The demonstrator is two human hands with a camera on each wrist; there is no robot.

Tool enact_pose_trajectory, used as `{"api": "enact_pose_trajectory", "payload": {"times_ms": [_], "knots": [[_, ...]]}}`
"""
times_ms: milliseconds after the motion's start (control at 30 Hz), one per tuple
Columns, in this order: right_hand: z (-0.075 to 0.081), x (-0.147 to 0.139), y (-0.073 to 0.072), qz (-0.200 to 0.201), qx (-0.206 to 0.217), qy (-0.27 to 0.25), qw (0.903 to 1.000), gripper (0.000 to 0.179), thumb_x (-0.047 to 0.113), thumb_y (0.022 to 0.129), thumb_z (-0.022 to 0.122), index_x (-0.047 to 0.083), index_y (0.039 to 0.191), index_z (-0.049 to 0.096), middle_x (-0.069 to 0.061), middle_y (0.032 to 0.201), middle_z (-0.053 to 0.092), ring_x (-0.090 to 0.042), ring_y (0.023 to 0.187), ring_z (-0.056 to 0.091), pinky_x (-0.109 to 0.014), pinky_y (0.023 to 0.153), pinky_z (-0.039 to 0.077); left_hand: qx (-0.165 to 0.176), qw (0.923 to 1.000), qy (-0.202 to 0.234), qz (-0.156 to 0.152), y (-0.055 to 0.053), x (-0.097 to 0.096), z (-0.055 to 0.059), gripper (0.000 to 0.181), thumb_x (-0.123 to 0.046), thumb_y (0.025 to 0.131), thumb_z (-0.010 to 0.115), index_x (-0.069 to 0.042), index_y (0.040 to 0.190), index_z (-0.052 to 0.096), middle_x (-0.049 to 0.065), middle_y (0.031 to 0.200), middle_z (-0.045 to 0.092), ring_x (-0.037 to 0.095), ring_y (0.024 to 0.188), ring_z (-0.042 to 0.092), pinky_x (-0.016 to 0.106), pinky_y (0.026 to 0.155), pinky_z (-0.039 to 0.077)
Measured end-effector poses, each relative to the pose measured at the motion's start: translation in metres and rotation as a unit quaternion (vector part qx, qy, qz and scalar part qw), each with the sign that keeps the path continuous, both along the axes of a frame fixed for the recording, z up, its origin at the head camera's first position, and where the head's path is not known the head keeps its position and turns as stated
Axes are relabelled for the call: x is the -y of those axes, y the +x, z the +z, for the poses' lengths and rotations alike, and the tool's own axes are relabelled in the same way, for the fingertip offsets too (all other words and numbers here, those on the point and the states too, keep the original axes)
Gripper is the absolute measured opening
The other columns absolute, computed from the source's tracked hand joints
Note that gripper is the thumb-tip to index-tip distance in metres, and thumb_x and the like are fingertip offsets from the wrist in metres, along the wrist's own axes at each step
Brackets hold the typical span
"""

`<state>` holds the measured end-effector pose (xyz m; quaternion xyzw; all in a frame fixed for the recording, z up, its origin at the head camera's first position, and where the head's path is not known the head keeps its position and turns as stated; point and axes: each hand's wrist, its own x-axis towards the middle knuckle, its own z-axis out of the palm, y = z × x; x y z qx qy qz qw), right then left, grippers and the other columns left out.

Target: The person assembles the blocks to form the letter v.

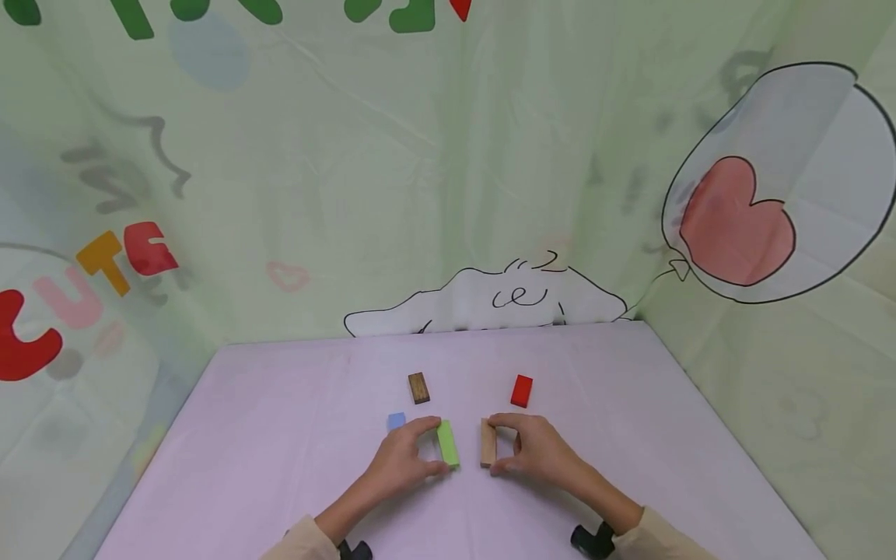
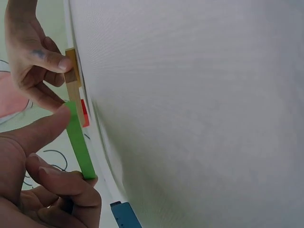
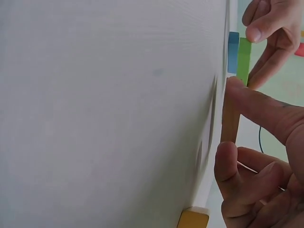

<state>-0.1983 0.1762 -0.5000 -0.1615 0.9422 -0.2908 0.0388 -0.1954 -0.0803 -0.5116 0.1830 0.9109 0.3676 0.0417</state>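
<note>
Head view | tabletop (image 1: 266, 435) beneath | by left hand (image 1: 399, 457), green block (image 1: 448, 445) is pinched endwise; by right hand (image 1: 544, 453), tan block (image 1: 488, 445) likewise | both held between hands, apart, long axes fore-and-aft, near-parallel, each nearest its own holder

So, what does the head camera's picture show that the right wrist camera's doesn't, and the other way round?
Only the head view shows the dark brown block, the red block and the drawn balloon on the backdrop.

Only the right wrist view shows the orange block, cut off by the bottom edge.

Both show the left hand pinching the green block, the right hand pinching the tan block, and the blue block.
</note>
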Motion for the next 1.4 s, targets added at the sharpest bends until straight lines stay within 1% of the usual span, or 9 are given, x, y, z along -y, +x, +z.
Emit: {"api": "enact_pose_trajectory", "payload": {"times_ms": [367,600,700,800,933,1133,1200,1267,1400], "knots": [[0.001,0.008,0.0,-0.019,-0.004,0.011,0.9998,0.07,0.034,0.062,0.092,0.017,0.125,0.067,-0.001,0.122,0.07,-0.005,0.058,0.046,-0.017,0.051,0.042,0.012,0.9999,-0.01,0.004,-0.004,-0.005,-0.001,0.071,-0.03,0.071,0.086,-0.012,0.135,0.058,0.005,0.139,0.06,0.029,0.131,0.055,0.048,0.108,0.045],[-0.002,0.009,0.001,-0.01,-0.004,0.018,0.9998,0.07,0.036,0.062,0.092,0.018,0.125,0.068,0.0,0.123,0.07,-0.004,0.058,0.046,-0.017,0.051,0.042,0.02,0.9998,-0.008,0.002,-0.004,-0.006,-0.003,0.071,-0.03,0.071,0.086,-0.011,0.134,0.058,0.006,0.139,0.06,0.029,0.132,0.054,0.048,0.108,0.045],[-0.001,0.009,0.001,-0.007,0.002,0.018,0.9998,0.069,0.035,0.062,0.092,0.019,0.125,0.068,0.0,0.124,0.07,-0.005,0.058,0.046,-0.017,0.051,0.042,0.019,0.9998,-0.009,0.0,-0.003,-0.006,-0.005,0.071,-0.03,0.071,0.086,-0.01,0.134,0.058,0.006,0.138,0.061,0.028,0.131,0.055,0.047,0.108,0.045],[0.0,0.01,0.002,-0.007,0.004,0.022,0.9997,0.069,0.034,0.062,0.092,0.018,0.125,0.068,0.0,0.124,0.07,-0.005,0.06,0.046,-0.016,0.052,0.041,0.008,0.9999,-0.015,-0.002,-0.002,-0.007,-0.007,0.071,-0.03,0.07,0.086,-0.009,0.133,0.059,0.007,0.137,0.062,0.029,0.13,0.056,0.048,0.107,0.045],[0.001,0.011,0.003,-0.01,0.003,0.027,0.9996,0.068,0.032,0.062,0.092,0.016,0.124,0.069,-0.001,0.124,0.07,-0.007,0.064,0.048,-0.017,0.054,0.042,0.003,0.9998,-0.018,-0.004,-0.002,-0.007,-0.009,0.072,-0.034,0.071,0.085,-0.009,0.133,0.059,0.007,0.137,0.062,0.029,0.13,0.056,0.048,0.108,0.045],[0.004,0.013,0.004,-0.014,0.009,0.041,0.999,0.07,0.033,0.062,0.092,0.014,0.124,0.068,-0.002,0.124,0.069,-0.011,0.083,0.058,-0.02,0.065,0.049,0.013,0.9998,-0.016,-0.002,-0.002,-0.007,-0.01,0.074,-0.036,0.072,0.085,-0.009,0.136,0.057,0.007,0.14,0.059,0.029,0.133,0.053,0.048,0.11,0.043],[0.005,0.014,0.004,-0.014,0.013,0.04,0.999,0.072,0.032,0.062,0.092,0.012,0.125,0.066,-0.003,0.126,0.068,-0.011,0.081,0.057,-0.019,0.065,0.049,0.012,0.9998,-0.018,0.0,-0.003,-0.007,-0.009,0.075,-0.036,0.072,0.085,-0.009,0.136,0.056,0.008,0.141,0.058,0.029,0.134,0.052,0.048,0.11,0.043],[0.006,0.013,0.004,-0.011,0.017,0.036,0.9992,0.074,0.031,0.063,0.092,0.011,0.128,0.064,-0.004,0.127,0.067,-0.01,0.072,0.054,-0.018,0.06,0.047,0.012,0.9997,-0.02,0.001,-0.003,-0.007,-0.009,0.076,-0.037,0.073,0.084,-0.009,0.137,0.055,0.008,0.142,0.057,0.029,0.135,0.051,0.048,0.11,0.042],[0.007,0.011,0.004,-0.004,0.013,0.033,0.9994,0.075,0.03,0.064,0.091,0.011,0.13,0.061,-0.005,0.13,0.065,-0.006,0.063,0.05,-0.016,0.056,0.044,0.015,0.9997,-0.02,-0.001,-0.002,-0.006,-0.007,0.075,-0.035,0.073,0.084,-0.009,0.138,0.055,0.008,0.142,0.057,0.03,0.135,0.051,0.049,0.111,0.042]]}}
